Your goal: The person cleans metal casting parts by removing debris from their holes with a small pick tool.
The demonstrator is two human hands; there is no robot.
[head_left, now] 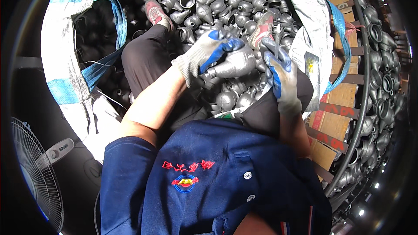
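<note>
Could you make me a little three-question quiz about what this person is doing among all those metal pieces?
1. True or false: the left hand wears a grey glove with blue fingers.
2. What does the left hand hold? A) a dark bulb-shaped metal part B) a hammer C) a cardboard sheet
3. What stands at the lower left of the picture?

Key: 1 true. 2 A. 3 an electric fan.
</note>
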